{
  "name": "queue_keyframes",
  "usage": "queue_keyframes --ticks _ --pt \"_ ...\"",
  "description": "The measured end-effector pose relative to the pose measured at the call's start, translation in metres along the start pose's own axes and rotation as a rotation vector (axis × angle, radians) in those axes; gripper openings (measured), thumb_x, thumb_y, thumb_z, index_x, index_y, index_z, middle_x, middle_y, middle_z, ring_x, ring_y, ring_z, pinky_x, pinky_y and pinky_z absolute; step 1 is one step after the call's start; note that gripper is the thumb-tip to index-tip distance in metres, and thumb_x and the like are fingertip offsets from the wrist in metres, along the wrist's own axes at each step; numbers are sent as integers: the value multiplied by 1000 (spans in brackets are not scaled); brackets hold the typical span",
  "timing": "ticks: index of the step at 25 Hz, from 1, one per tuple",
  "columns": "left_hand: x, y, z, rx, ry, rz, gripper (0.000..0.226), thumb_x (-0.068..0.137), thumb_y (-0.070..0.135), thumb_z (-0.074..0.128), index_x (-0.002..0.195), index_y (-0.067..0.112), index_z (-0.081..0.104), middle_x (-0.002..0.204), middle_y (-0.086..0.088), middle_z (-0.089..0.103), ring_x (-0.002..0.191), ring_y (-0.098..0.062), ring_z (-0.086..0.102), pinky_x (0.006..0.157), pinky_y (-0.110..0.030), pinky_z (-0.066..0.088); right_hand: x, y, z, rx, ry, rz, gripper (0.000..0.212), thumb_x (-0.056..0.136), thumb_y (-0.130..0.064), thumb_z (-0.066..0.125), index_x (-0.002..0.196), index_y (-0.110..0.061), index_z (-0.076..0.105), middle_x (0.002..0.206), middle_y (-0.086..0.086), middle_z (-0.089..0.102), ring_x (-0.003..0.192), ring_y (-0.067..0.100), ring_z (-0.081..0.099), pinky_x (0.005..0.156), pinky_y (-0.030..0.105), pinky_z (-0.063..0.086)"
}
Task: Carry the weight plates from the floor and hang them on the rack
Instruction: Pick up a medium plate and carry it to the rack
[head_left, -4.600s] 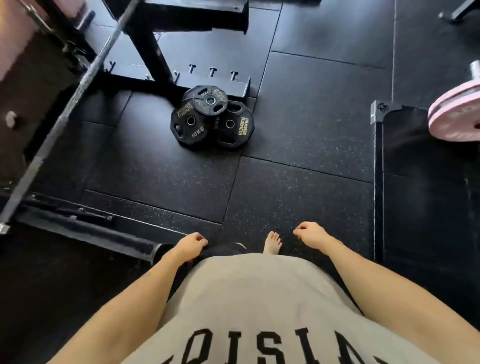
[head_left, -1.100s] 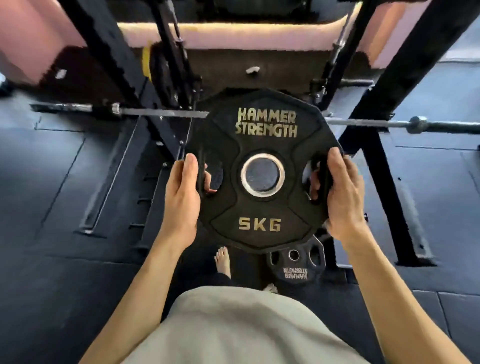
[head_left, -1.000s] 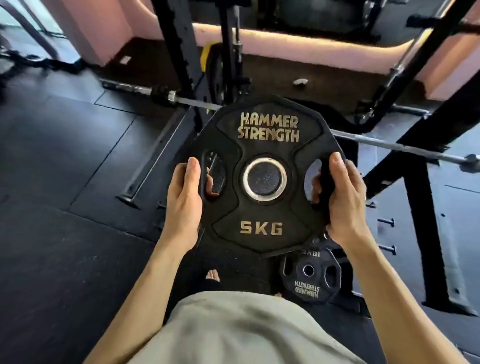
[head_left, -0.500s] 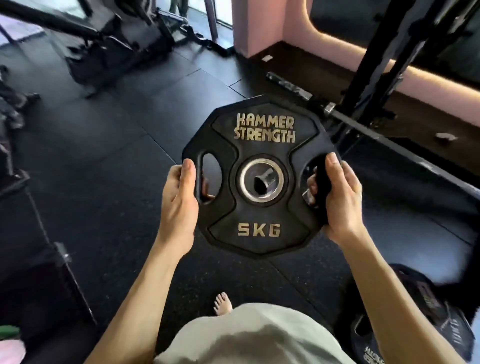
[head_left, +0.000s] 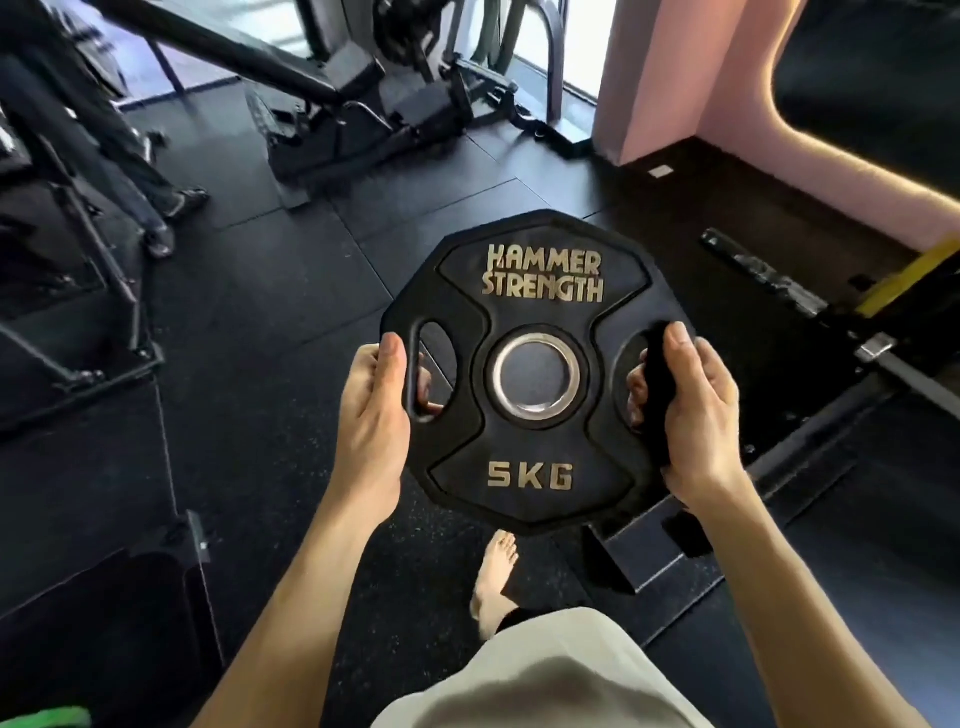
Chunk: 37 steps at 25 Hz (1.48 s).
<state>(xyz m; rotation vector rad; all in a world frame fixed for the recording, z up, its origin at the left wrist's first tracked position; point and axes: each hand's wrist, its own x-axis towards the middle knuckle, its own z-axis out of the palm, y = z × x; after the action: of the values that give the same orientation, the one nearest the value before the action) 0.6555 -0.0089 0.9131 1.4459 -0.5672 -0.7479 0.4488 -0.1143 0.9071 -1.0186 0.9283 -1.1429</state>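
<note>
Dark machine frames (head_left: 98, 218) stood at the far left on the black rubber floor (head_left: 249, 322). Left hand (head_left: 371, 415) gripped the left handle slot of the 5 kg weight plate (head_left: 535, 374), fingers curled through the opening. Plate was held in the air at mid-view, lettered face up, well above the floor. Right hand (head_left: 696, 415) clamped the right handle slot likewise. A bare foot (head_left: 493, 582) showed below the plate. Pink wall (head_left: 727, 78) at upper right.
</note>
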Motion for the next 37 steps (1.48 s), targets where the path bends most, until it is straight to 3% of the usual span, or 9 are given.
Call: queue_keyframes --ticks 7,12,20,24,29,37 --pt "197 27 11 19 -13 -19 37 96 56 46 81 25 58 71 7 60 70 -14 53 80 -44 46 172 6 96 -23 21 27 29 100 -36 50 79 -16 46 59 0 51 51 15 43 46 27 36" --pt "335 34 34 -30 -69 -27 37 96 54 47 83 21 55 73 5 57 70 -13 52 74 -39 47 289 17 144 -39 50 -5 29 101 -37 49 87 -12 46 60 2 51 51 16 43 46 27 37" --pt "616 58 98 -7 -339 -28 34 97 51 46 89 19 51 80 4 54 76 -7 55 72 -32 50 508 28 230 -18 297 -44 31 101 -37 47 81 -13 48 60 5 50 47 17 43 43 22 38" --pt "735 67 159 21 -452 -40 32 98 50 44 87 20 49 78 5 53 75 -7 56 61 -22 52 612 26 242 2 406 -78 36 95 -45 51 83 -11 50 61 5 52 45 16 44 43 24 38" --pt "857 63 259 14 -568 -26 32 96 50 44 85 20 48 73 7 53 71 -9 52 58 -19 50 749 23 225 13 496 -101 50 80 -57 57 85 -8 51 59 3 53 47 16 45 44 25 39" --pt "1031 79 449 49 -637 -51 40 91 56 45 84 16 48 76 -1 53 67 -13 50 61 -27 49 972 -19 173 3 635 -89 35 100 -39 49 82 -9 52 60 2 53 50 14 46 46 25 41"
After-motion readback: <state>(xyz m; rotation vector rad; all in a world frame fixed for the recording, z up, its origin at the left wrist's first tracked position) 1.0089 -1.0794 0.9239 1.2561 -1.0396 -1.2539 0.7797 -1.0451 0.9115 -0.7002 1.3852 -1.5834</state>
